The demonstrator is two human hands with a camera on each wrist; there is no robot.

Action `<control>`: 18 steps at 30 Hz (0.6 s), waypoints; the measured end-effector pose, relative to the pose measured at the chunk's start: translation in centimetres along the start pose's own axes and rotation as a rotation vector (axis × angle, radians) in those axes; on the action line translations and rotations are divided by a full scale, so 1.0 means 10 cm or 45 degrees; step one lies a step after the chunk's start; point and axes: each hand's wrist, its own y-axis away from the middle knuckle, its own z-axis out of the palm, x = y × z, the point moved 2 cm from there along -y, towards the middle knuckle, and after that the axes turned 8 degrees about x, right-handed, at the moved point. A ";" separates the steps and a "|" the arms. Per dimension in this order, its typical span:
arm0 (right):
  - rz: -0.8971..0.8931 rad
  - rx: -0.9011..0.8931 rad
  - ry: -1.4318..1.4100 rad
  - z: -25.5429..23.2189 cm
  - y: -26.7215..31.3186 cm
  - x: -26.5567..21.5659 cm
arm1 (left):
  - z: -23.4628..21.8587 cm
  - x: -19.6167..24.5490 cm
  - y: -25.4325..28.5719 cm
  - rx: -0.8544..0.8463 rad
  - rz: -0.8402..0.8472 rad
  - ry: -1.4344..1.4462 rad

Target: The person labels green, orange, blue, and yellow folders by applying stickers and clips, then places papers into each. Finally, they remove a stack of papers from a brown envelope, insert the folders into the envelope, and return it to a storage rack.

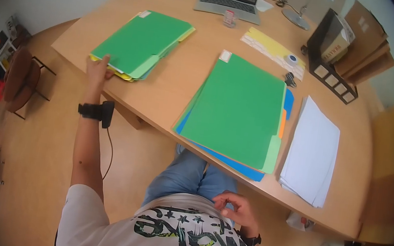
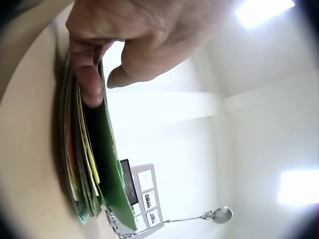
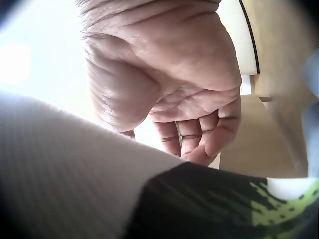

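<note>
1. Gripping the near-left corner of the left folder stack, the left hand sits at the table's edge with its fingers curled round the raised edge of the top green file folder.
2. Grip state, left: narrow, holding the top green file folder. In the left wrist view, the fingers lie beneath its cover and the thumb is on the outer side; whether the thumb presses the cover cannot be told.
3. Position of the left folder stack: on the wooden table, at the person's left. Yellow layers project below the green cover, and a white label marks its far-left corner.
4. Grip state, right: the right hand is relaxed and partly wide, fingers loosely bent, in front of the printed T-shirt and clear of the table.
5. Central stack: a large green file folder lies uppermost. A blue folder projects at its near edge and an orange tab at its right edge.
6. Right of the central stack: a pile of white paper, with its sheets slightly fanned.
7. Far side of the table: an open laptop, a yellow sheet, black clips and a black file holder.
8. Left wrist: 1 black strap-mounted device, with a cable hanging from it.
</note>
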 end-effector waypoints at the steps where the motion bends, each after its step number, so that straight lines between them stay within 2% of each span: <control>1: -0.016 -0.012 0.026 -0.01 0.01 0.00 | -0.07 -0.09 -0.03 0.098 0.336 -0.257; 2: -0.034 -0.015 0.049 -0.03 0.01 0.02 | -0.14 -0.16 -0.04 0.274 0.648 -0.538; 4: -0.039 -0.003 0.067 -0.05 0.05 0.02 | -0.12 0.09 0.54 0.548 1.051 -0.661; 5: -0.026 -0.015 0.077 -0.05 0.05 -0.02 | -0.06 0.45 1.04 0.404 0.854 -0.528; 7: 0.016 -0.021 0.079 -0.05 0.07 -0.14 | 0.20 0.60 1.74 -0.097 0.601 -0.210; 9: -0.090 -0.041 0.193 -0.06 0.06 -0.33 | 0.50 0.64 2.36 -0.690 1.253 -0.219; 11: -0.234 -0.067 0.333 -0.12 0.09 -0.54 | 0.74 0.94 2.89 -0.907 1.568 -0.270; 14: -0.357 0.334 0.513 -0.33 0.33 -0.88 | 0.93 1.04 3.06 -1.079 1.592 -0.314; 16: -0.395 0.831 0.580 -0.53 0.53 -0.87 | 0.98 0.94 3.02 -1.166 1.548 -0.338; 18: -0.425 1.220 1.005 -0.70 0.57 -0.93 | 1.00 0.91 2.98 -1.230 1.507 -0.337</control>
